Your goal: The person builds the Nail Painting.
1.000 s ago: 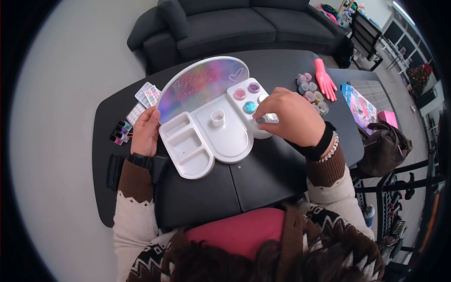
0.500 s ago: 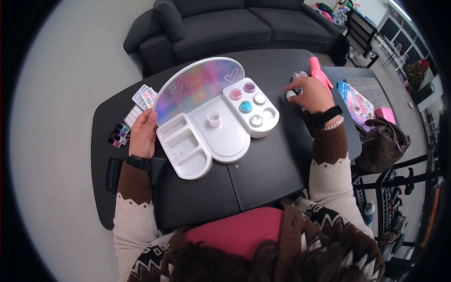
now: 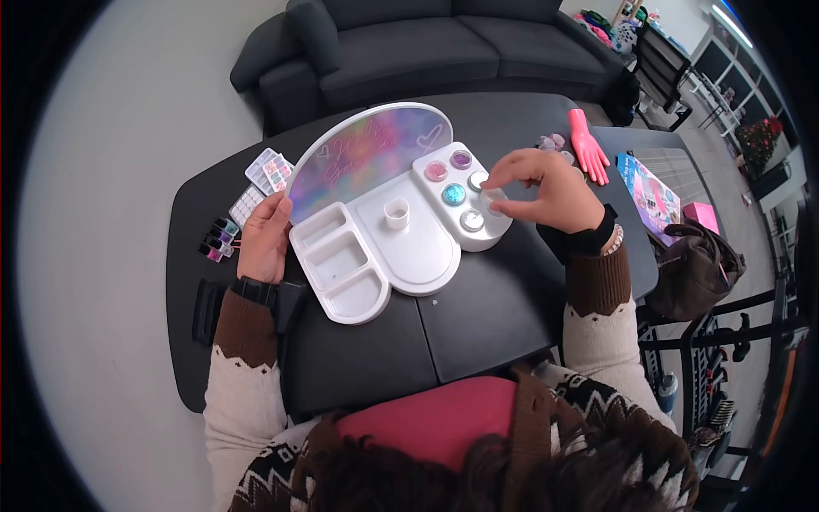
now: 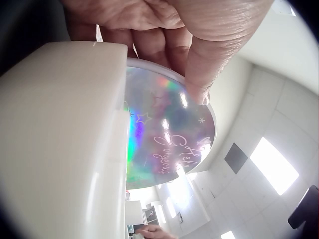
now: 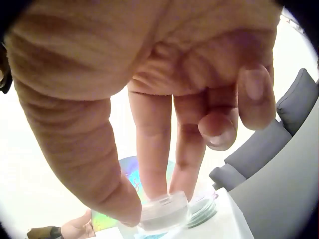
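Now my right hand (image 3: 553,192) pinches a clear plastic pot (image 5: 167,215) over the white jar holder (image 3: 483,244) at right, while my left hand (image 3: 264,241) pinches the left edge of the iridescent panel (image 3: 367,158); I judge a level, gentle lowering best.

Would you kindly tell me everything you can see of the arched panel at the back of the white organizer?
The panel has a pale rim and a shiny, rainbow-tinted, plastic-looking face. It carries "Hello Gorgeous" script, outlined hearts and a star. It rises along the back of the white organizer; how it is fixed there cannot be seen. The left hand grips its edge, thumb in front, fingers behind.
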The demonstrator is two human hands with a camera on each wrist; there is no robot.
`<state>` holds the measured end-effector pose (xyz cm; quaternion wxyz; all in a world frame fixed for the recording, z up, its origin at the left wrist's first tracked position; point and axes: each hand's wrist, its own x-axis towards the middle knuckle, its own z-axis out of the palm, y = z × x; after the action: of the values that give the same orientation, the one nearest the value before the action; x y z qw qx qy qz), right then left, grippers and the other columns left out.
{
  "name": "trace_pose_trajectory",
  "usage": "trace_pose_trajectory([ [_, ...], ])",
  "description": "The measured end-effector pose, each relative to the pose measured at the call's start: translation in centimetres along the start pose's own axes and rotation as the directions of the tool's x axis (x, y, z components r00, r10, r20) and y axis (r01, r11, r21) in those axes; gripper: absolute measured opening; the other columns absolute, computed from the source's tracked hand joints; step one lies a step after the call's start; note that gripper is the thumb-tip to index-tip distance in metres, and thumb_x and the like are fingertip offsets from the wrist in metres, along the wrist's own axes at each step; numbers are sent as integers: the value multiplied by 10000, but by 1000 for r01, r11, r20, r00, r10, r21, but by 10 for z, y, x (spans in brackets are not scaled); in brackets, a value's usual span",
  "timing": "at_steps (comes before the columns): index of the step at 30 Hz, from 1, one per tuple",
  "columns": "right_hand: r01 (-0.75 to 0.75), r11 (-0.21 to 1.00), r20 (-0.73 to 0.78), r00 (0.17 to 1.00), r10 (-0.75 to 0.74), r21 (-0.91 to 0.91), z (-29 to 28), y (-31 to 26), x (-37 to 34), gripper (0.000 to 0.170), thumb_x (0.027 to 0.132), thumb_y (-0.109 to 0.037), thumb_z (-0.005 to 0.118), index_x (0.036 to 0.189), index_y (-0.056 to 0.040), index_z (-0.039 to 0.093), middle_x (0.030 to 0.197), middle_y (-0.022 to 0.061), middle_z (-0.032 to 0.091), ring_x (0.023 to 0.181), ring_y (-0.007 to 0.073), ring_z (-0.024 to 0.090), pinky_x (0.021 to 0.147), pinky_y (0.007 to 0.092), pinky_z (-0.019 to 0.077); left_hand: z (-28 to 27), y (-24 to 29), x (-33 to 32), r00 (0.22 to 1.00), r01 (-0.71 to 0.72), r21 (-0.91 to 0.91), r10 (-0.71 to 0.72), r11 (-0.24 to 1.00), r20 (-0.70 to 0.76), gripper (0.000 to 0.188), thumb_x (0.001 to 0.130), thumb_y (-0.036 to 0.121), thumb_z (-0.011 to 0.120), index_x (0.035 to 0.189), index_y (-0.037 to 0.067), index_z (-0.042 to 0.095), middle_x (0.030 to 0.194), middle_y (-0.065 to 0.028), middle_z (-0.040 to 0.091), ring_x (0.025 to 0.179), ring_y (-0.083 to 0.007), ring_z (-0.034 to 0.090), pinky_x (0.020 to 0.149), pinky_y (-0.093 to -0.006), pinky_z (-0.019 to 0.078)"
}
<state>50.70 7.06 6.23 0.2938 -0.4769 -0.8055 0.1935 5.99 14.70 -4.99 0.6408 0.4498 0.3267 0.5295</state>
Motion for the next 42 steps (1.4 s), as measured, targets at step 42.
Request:
trace_pose_trajectory([
  [42, -406, 900, 36, 908, 416, -156, -6, -36, -20, 337, 691, -161, 980, 960, -25, 829, 892, 84, 765, 848, 215, 715, 780, 343, 509, -4, 115, -37, 760, -358, 557, 580, 750, -293, 286, 1097, 167, 692, 1292, -35, 747, 1265, -141, 790, 1199, -195, 736, 1065, -311, 548],
])
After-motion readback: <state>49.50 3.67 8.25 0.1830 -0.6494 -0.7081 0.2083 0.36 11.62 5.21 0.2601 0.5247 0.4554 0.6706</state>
